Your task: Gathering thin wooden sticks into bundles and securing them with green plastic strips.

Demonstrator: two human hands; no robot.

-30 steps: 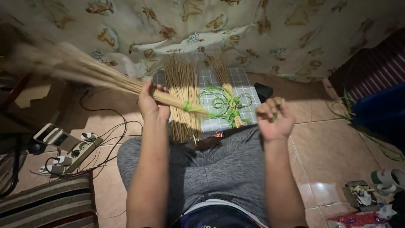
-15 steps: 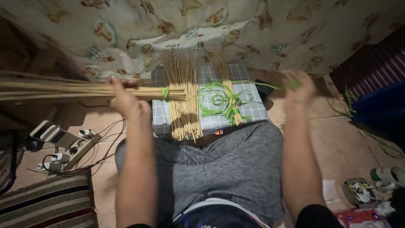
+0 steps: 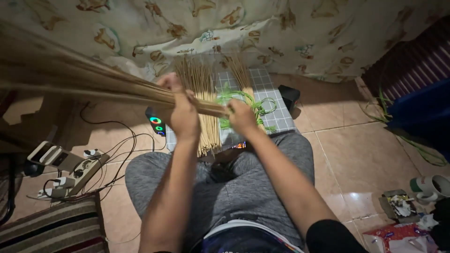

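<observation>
Both hands, left hand (image 3: pixel 183 115) and right hand (image 3: pixel 242 115), grip the stick bundle (image 3: pixel 93 84).

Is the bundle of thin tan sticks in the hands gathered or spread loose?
Gathered: left hand and right hand clamp the tan stick bundle at one end.

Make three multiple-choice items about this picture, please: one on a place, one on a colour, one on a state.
1. Where do the loose sticks lie?
A. on the checked board
B. on the striped cushion
C. in the cup

2. What colour are the strings on the board?
A. red
B. green
C. white

3. How is the stick bundle held?
A. lying free on the floor
B. by one hand only
C. by both hands

Answers: 1 A, they rest on the checked board. 2 B, the loops are green. 3 C, left hand and right hand both grip it.
</observation>
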